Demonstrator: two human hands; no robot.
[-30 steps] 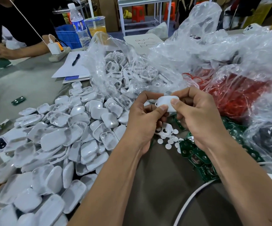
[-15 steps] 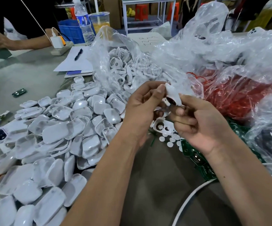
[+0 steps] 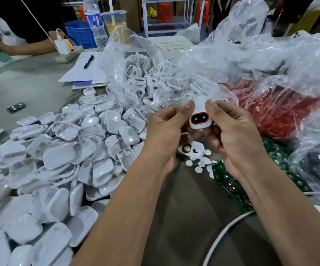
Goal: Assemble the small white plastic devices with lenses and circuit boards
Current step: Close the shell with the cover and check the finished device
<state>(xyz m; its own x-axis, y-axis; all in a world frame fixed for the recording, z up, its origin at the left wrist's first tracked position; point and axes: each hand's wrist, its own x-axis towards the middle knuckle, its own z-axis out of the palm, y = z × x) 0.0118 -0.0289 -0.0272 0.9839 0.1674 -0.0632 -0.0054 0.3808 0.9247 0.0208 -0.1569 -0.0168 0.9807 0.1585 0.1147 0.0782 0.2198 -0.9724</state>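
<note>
Right hand (image 3: 235, 139) hides the white device's (image 3: 200, 120) underside.

both hands raised together, left hand (image 3: 164, 131) and right hand (image 3: 237, 135) fingers curled.

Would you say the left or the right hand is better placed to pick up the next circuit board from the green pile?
Right, probably. The green boards lie directly beneath the right hand, while the left hand sits over the white shells' side. Both hands pinch the device, so the left would keep holding it.

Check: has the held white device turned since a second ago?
Yes. The white device now shows its red-ringed dark opening to the camera, still held above the white discs.
</note>
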